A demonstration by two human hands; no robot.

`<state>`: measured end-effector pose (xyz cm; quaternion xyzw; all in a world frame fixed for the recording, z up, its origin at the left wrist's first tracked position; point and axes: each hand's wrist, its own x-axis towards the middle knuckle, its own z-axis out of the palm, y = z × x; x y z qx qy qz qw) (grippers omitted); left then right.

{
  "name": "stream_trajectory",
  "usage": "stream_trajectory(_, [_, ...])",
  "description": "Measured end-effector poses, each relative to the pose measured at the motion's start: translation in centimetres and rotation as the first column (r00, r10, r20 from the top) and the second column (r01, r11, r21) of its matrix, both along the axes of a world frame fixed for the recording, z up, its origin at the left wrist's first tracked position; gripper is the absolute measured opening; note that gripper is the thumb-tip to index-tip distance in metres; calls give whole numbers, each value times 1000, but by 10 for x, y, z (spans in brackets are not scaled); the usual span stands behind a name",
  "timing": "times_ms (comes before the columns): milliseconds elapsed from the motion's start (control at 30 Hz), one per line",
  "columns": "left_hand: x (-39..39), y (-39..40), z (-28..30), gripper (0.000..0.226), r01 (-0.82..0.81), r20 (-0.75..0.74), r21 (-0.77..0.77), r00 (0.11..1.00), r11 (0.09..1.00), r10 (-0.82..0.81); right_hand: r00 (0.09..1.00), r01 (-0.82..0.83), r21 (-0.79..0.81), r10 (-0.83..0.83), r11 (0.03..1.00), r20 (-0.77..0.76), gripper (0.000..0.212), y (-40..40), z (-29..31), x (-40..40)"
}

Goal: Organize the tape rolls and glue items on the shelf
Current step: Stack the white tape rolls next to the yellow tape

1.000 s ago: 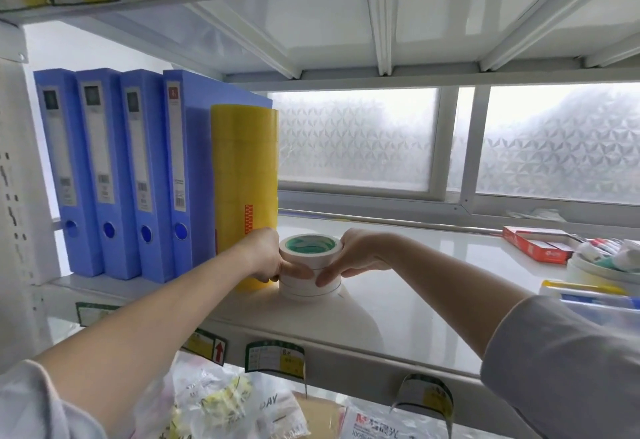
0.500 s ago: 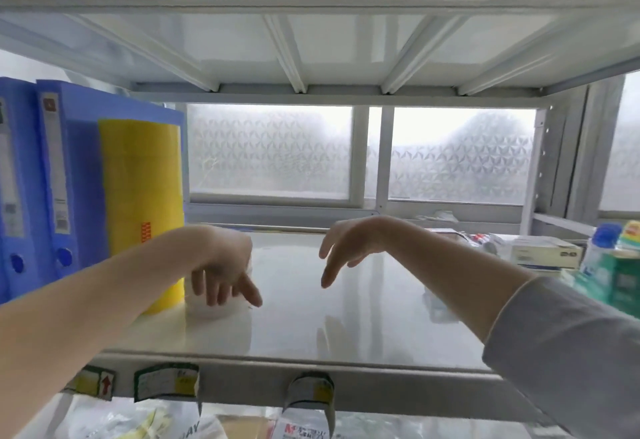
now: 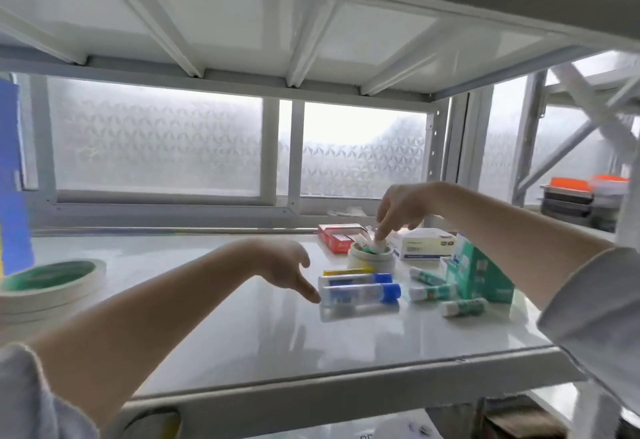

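Left hand: hung over the middle of the glossy white metal shelf, fingers loosely spread and pointing down, holding nothing; one fingertip reached the flat end of the nearer clear glue tube with a blue cap, though actual contact could not be confirmed.

Right hand: poised above the low cream-coloured tape roll at the right, fingers angled down, their tips among the small white and green items standing in its core. Blur hid whether they pinched anything.

Tape stock: stack of cream tape rolls with a green inner core, at the left of the shelf, well apart from both hands.

Glue stock: second clear blue-capped tube, lying just behind the first and parallel to it; thin yellow-labelled piece behind that. Three small white-and-green glue sticks lay loose on their sides to the right of the tubes, beside a teal-green carton.

Other stock, rear right: flat red box and white box with blue print, either side of the right-hand roll.

Surroundings: blue binder upright at the far left edge; frosted patterned window behind the shelf.
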<state>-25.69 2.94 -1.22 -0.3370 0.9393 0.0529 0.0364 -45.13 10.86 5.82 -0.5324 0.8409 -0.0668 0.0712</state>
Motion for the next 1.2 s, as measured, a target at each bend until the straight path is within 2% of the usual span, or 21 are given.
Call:
stream_trajectory(100, [-30,-5,-6,88,33,-12,0,999,999,-33,999,25,-33,-26,999,-23,42,-9,-11,-18])
stream_trajectory(200, [-53,-11,-11,94,54,-24,13,998,998,-54,993,48,-28,-51,998,-110,62,-24,-26,-27])
stream_trajectory(333, [-75,-18,-19,98,85,-33,47,996,995,-84,977,49,-46,-57,998,-205,69,-48,-45,-32])
stream_trajectory(500, [-91,-23,-30,96,115,-32,68,993,991,-113,962,76,24,-67,997,-265,52,-74,-66,-40])
stream_trajectory(700, [-100,-25,-39,94,131,-27,110,991,985,-128,967,81,40,-69,996,-246,34,-92,-77,-44])
stream_trajectory(867, [-102,-27,-41,94,129,-29,119,992,984,-127,939,109,53,-85,993,-334,18,-102,-78,-48])
stream_trajectory(1000, [-101,-26,-40,92,127,-14,128,992,984,-127,942,107,40,-88,993,-325,30,-106,-76,-56])
stream_trajectory(1200, [-103,-25,-31,92,145,-2,93,989,985,-145,965,65,-214,-116,975,-237,31,-70,-15,-66])
